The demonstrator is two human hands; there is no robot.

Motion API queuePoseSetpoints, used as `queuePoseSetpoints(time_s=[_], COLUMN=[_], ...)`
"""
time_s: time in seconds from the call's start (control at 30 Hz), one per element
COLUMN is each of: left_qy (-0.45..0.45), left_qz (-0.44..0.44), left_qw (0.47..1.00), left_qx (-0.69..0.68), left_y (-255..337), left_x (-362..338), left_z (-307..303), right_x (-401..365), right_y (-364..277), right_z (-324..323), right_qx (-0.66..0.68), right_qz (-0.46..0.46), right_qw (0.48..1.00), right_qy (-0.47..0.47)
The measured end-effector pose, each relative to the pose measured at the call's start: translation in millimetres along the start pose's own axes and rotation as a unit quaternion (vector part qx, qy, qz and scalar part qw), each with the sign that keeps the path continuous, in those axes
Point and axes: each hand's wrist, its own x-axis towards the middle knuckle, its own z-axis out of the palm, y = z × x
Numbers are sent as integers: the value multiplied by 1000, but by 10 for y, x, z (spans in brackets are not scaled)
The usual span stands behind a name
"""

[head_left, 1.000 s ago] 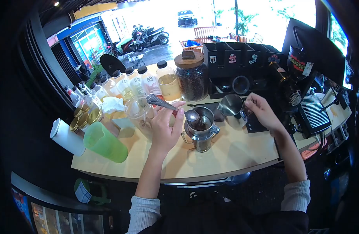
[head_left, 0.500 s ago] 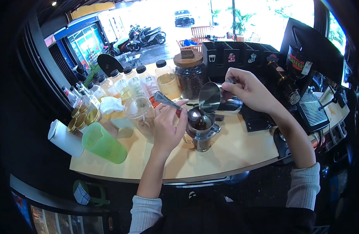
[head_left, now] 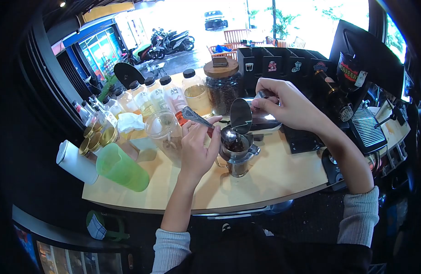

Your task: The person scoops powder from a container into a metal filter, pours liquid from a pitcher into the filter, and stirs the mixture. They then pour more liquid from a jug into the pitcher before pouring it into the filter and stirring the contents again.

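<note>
My left hand (head_left: 197,145) is closed on a metal spoon (head_left: 194,116), whose bowl sits over a metal coffee dripper. My right hand (head_left: 287,104) grips the handle of a steel pitcher (head_left: 241,115), tilted left with its lip just above the spoon's bowl. Whether liquid is flowing from the lip is hard to make out. Dark, wet-looking coffee grounds show inside the dripper (head_left: 240,159), which rests on a small metal vessel (head_left: 238,170) on the wooden counter (head_left: 274,180). Beside my left hand is a clear plastic jar (head_left: 162,137).
A wooden-lidded jar of coffee beans (head_left: 222,93) and several bottles (head_left: 197,98) line the back. On the left are a green jug (head_left: 123,168) and a white tumbler (head_left: 76,160). A flat black scale (head_left: 302,139) lies right; the espresso machine's drip tray (head_left: 367,128) is beyond.
My right hand and the pitcher have shifted slightly left, and the pitcher's mouth is turned further down. The grounds in the dripper show more plainly. My left hand stays nearly in place.
</note>
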Motion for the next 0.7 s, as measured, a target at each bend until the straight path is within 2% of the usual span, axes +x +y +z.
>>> queuePoseSetpoints(time_s=[0.7], left_qy=[-11], left_qz=[16], left_qw=[999], left_qx=[38], left_y=[83], left_x=[35], left_z=[-127], right_x=[33], right_y=[35], right_z=[26], right_qx=[-18], right_qz=[-26], right_qw=[999], right_qy=[22])
